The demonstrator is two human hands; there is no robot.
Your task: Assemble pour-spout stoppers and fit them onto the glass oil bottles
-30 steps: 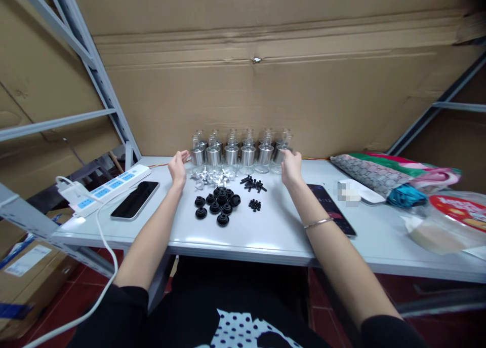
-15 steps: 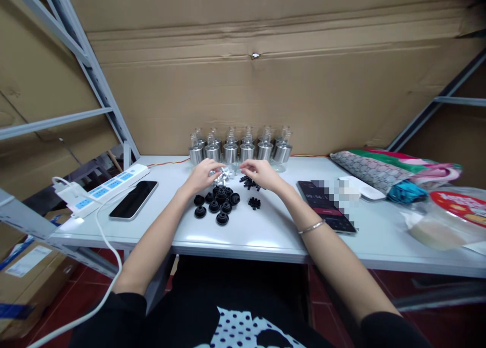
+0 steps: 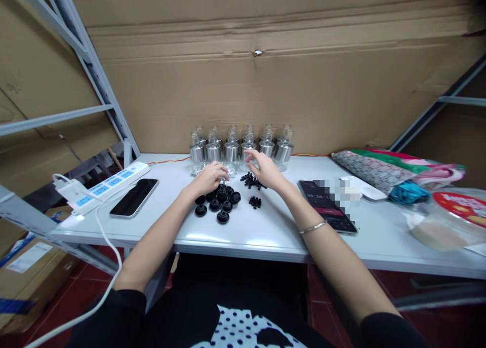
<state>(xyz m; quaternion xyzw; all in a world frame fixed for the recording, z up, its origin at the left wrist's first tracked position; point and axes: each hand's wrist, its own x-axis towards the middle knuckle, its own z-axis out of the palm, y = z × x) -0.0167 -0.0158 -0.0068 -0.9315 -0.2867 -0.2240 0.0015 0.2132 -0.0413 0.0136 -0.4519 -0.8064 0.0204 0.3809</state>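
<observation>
My left hand [image 3: 211, 179] is low over the table, its fingers curled together above shiny clear-and-silver pieces [image 3: 232, 172]; whatever it holds is hidden or too small to name. Just below it lie several black round stepped caps [image 3: 223, 217] in a loose pile. My right hand [image 3: 265, 170] reaches toward the bottles with its fingers apart and nothing visible in them. Under its fingers is a heap of short black rods [image 3: 249, 180], and nearer me a small cluster of black parts [image 3: 255, 202]. Glass bottles with silver bands [image 3: 231, 151] stand in two rows behind both hands.
At the left are a white power strip [image 3: 114, 182] with a cable and a dark phone [image 3: 134, 198]. To the right lie another phone [image 3: 324, 206] showing a timer, a fabric bag [image 3: 379, 173] and a clear container with a red label [image 3: 461, 208]. Cardboard [image 3: 243, 94] closes off the back.
My left hand has shifted slightly right and down, toward the black caps. My right hand has lifted a little, its fingers spreading and stretching toward the bottles.
</observation>
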